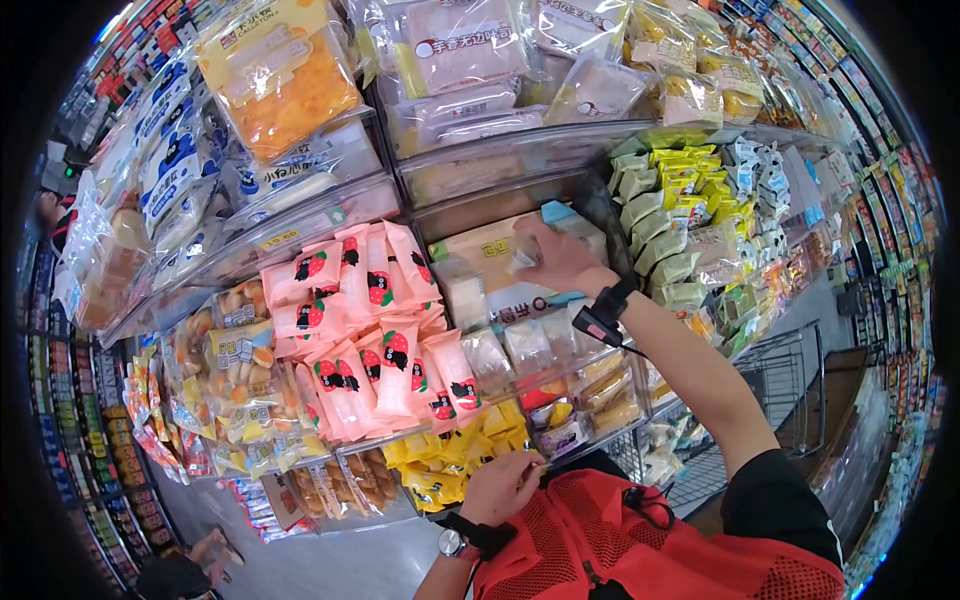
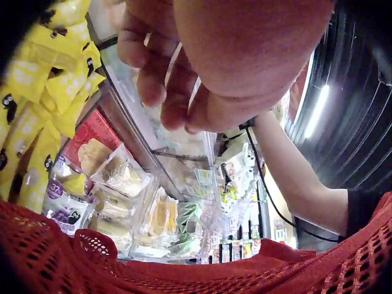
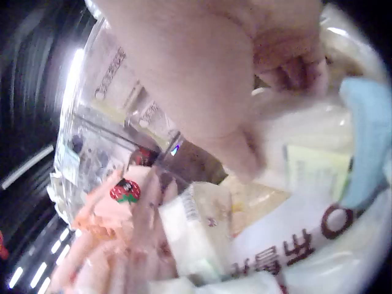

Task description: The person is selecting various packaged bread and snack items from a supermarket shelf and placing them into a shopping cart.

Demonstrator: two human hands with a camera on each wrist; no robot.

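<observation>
My right hand [image 1: 552, 258] reaches up into a clear shelf bin [image 1: 500, 215] and pinches a small clear-wrapped packet [image 1: 522, 256]. In the right wrist view its fingers [image 3: 294, 67] curl on clear wrap over a white pack with dark lettering [image 3: 300, 245]. A black wrist strap [image 1: 605, 310] sits on that arm. My left hand [image 1: 505, 485] is low, its curled fingers at the rim of a red mesh bag [image 1: 640, 550]. Seen from the left wrist, those fingers [image 2: 162, 79] curl in front of the shelf, above the red mesh [image 2: 184, 275]; what they hold is hidden there.
Pink strawberry packets [image 1: 380, 330] fill the bin to the left. Yellow packets [image 1: 455, 450] hang below them. Bread packs [image 1: 460, 50] lie on the top shelf. Green and yellow packets [image 1: 670, 200] stand to the right, and a wire rack [image 1: 790, 380] sits lower right.
</observation>
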